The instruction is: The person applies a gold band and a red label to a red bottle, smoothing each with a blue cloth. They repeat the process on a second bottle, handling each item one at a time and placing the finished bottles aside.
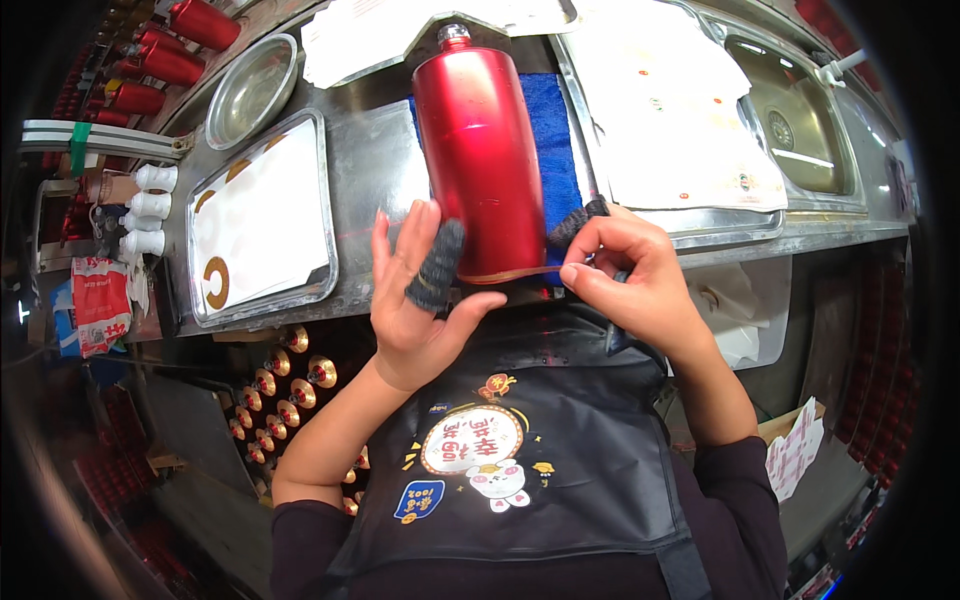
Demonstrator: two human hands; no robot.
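A large glossy red bottle (480, 155) lies on its side on a blue cloth (553, 125), its neck with a clear tip pointing away from me. Along the base rim at its near end runs a thin brownish strip (512, 273). My right hand (640, 275) pinches the strip's right end between thumb and fingertip, just off the bottle's lower right corner. Against the bottle's lower left side rests my left hand (415, 300), its fingers stretched out and thumb spread below the base. Dark knitted finger covers show on both hands.
To the left, a metal tray (325, 200) holds a white sheet with gold curved pieces; a metal bowl (252, 90) stands behind it. White sheets (680, 120) cover a tray at right, beside a sink (790, 120). Gold-capped items (285, 390) stand below the bench; red bottles (165, 60) lie far left.
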